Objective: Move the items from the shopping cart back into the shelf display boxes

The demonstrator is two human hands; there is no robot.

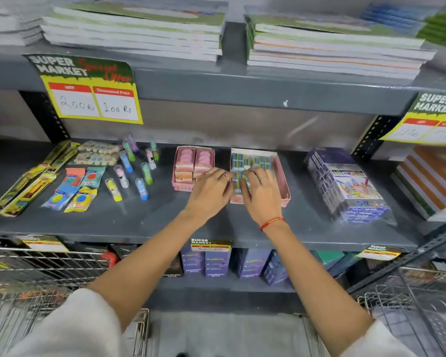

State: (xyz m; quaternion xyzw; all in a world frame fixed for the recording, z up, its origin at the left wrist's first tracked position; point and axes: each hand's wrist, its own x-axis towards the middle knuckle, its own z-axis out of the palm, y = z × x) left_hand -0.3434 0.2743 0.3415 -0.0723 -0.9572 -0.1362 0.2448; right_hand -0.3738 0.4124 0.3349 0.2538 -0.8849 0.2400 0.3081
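Two pink display boxes stand on the grey middle shelf (216, 222). The left box (177, 176) holds pink and orange erasers. The right box (281, 176) holds several small blue-and-white erasers (258, 162) in rows. My left hand (211, 191) and my right hand (262, 194) both rest over the near left part of the right box, with fingers curled down on the small blue erasers there. Whether either hand grips one is hidden by the fingers. A wire shopping cart (36, 279) sits at the lower left.
Left on the shelf lie colourful pen-shaped items (129, 171), packets (75, 189) and yellow packs (23, 191). Purple crayon boxes (345, 184) lie to the right. Notebooks (139, 29) are stacked on the shelf above. A second wire cart (422, 305) is at the lower right.
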